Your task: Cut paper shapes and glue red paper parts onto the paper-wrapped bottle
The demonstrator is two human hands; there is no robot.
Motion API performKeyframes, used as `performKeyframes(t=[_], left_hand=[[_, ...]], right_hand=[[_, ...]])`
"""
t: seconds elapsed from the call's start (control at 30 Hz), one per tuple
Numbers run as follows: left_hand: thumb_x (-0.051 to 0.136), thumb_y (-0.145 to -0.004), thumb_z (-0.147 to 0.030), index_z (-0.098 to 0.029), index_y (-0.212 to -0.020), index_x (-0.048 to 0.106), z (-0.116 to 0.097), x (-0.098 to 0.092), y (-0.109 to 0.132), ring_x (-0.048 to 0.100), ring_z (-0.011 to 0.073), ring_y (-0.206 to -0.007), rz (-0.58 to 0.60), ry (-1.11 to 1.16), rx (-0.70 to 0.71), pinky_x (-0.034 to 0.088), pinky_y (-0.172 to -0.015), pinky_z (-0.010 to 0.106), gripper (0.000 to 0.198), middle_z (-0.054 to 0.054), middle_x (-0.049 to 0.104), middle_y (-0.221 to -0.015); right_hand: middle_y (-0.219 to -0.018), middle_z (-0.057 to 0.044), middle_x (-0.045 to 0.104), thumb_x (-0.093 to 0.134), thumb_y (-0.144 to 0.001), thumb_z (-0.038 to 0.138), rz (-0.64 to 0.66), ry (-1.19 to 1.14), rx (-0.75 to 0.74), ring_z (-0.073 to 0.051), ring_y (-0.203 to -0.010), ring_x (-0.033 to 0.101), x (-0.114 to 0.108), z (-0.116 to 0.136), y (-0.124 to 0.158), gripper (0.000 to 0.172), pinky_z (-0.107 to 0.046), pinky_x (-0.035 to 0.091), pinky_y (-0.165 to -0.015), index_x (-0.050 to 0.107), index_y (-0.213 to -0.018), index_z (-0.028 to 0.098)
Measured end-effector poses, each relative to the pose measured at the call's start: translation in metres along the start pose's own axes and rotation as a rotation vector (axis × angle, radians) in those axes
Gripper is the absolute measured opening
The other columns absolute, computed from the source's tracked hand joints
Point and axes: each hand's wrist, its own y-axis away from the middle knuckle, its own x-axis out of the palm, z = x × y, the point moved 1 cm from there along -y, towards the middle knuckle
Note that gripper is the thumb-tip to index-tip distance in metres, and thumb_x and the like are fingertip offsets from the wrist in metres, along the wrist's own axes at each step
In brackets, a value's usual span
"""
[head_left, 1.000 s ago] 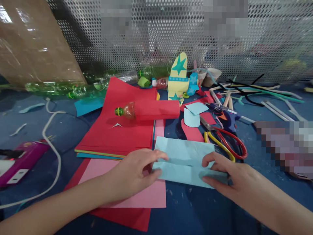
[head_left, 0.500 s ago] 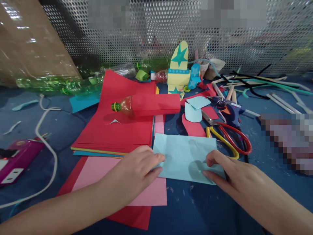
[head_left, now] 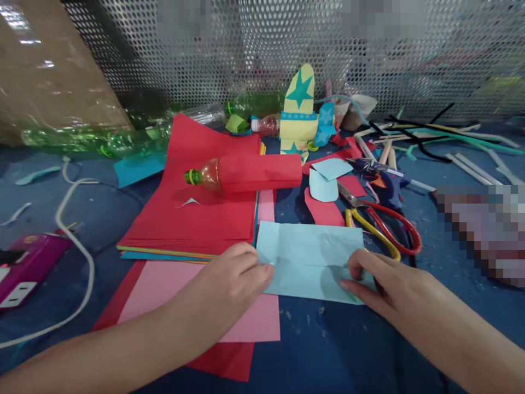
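Observation:
A light blue paper sheet (head_left: 307, 257) lies flat on the blue table, partly over a pink sheet (head_left: 172, 295). My left hand (head_left: 229, 282) pinches its left edge with curled fingers. My right hand (head_left: 381, 282) presses and pinches the lower right corner, fingers bent. A crease runs across the sheet between the two hands.
Behind the sheet lies a stack of red paper (head_left: 197, 202) with a small bottle wrapped in red paper (head_left: 250, 172) on it. Scissors (head_left: 381, 224) and a blue glue gun (head_left: 383, 178) sit to the right. A yellow paper plane (head_left: 299, 117), green bottles (head_left: 94, 139) and a pink device (head_left: 28, 262) surround the spot.
Both hands shifted slightly along the blue sheet's edges; the left fingers curled in tighter. The sheet's near part lies flatter than a second ago.

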Motion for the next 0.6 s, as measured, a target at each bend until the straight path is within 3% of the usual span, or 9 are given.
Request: performKeyframes(t=[0.2,0.43,0.53,0.6], left_hand=[[0.030,-0.090,0.002,-0.014,-0.094,0.061,0.001,0.007,0.008,0.051,0.0166,-0.071,0.032,-0.141,0.066,0.048,-0.074,0.034,0.035,0.003,0.059,-0.077],[0.034,-0.083,0.004,-0.009,-0.099,0.060,-0.006,0.002,0.006,0.051,0.0182,-0.067,-0.080,-0.301,0.104,0.048,-0.060,0.029,0.033,0.004,0.054,-0.069],[0.033,-0.088,-0.001,-0.013,-0.093,0.060,-0.009,0.001,0.005,0.054,0.0172,-0.071,-0.182,-0.324,0.074,0.047,-0.058,0.026,0.030,0.007,0.058,-0.081],[0.036,-0.091,-0.005,-0.014,-0.092,0.061,-0.011,0.000,0.005,0.056,0.0185,-0.085,-0.276,-0.342,0.103,0.049,-0.069,0.028,0.027,0.008,0.061,-0.093]], right_hand=[[-0.064,0.002,0.060,0.020,-0.100,0.045,0.028,0.062,-0.085,-0.013,-0.039,0.058,-0.001,-0.001,0.000,0.039,-0.024,0.043,-0.037,0.044,-0.077,0.024],[-0.066,0.001,0.060,0.024,-0.101,0.034,0.063,0.069,-0.101,-0.013,-0.044,0.061,0.000,-0.003,0.000,0.031,-0.023,0.047,-0.041,0.043,-0.078,0.024],[-0.068,0.000,0.060,0.028,-0.099,0.029,0.090,0.056,-0.083,-0.013,-0.047,0.062,0.000,-0.003,0.001,0.027,-0.023,0.048,-0.044,0.044,-0.078,0.023],[-0.069,0.000,0.060,0.029,-0.099,0.029,0.101,0.049,-0.078,-0.013,-0.048,0.062,0.000,-0.003,0.001,0.026,-0.023,0.049,-0.044,0.044,-0.078,0.023]])
